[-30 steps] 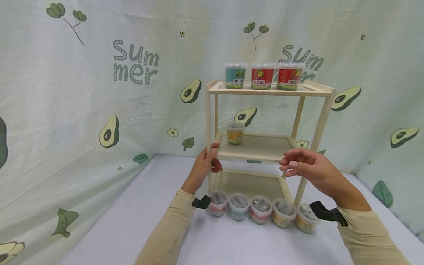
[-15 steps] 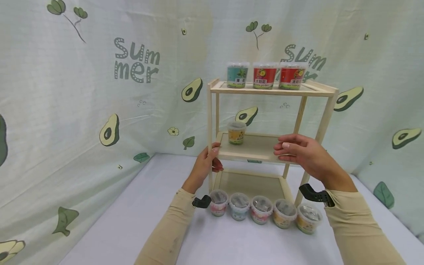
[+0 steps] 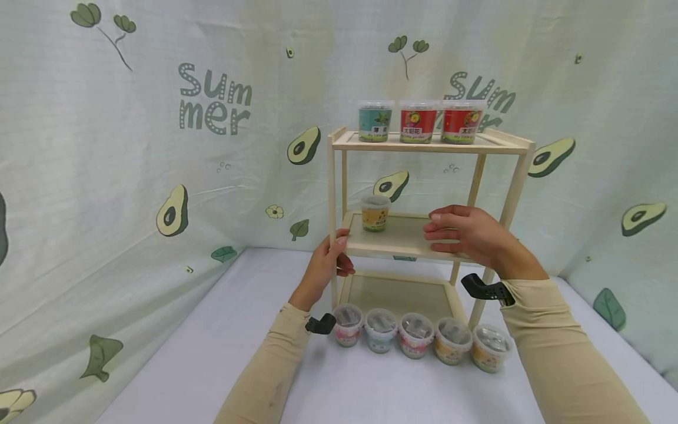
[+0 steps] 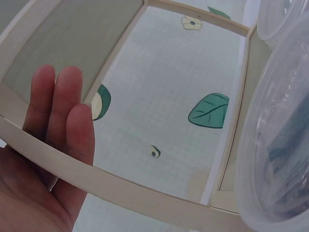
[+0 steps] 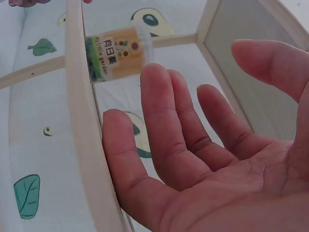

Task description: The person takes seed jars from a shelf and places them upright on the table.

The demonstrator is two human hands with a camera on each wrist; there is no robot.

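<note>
A three-tier wooden shelf rack (image 3: pixel 511 188) stands on the table. My left hand (image 3: pixel 322 262) grips its left front post at the height of the middle shelf, fingers (image 4: pixel 67 106) wrapped around the wood. My right hand (image 3: pixel 468 235) reaches in over the right part of the middle shelf (image 3: pixel 405 235), palm facing left. Its fingers (image 5: pixel 159 121) are loosely spread and hold nothing, the little finger beside the shelf's front rail. Left on that shelf sits a lidded plastic cup (image 3: pixel 375 215) with an orange "My little garden" label (image 5: pixel 118 53), apart from both hands.
On the top shelf are one teal cup (image 3: pixel 375 122) and two red cups (image 3: pixel 418 123). Several lidded cups (image 3: pixel 415 335) stand in a row on the white table (image 3: pixel 339 394), before the bottom shelf (image 3: pixel 399 294). A printed curtain (image 3: pixel 222 165) hangs behind.
My right hand has moved up and left, from beside the right front post to over the middle shelf. My left hand keeps its grip on the post, and the cups stand where they were.
</note>
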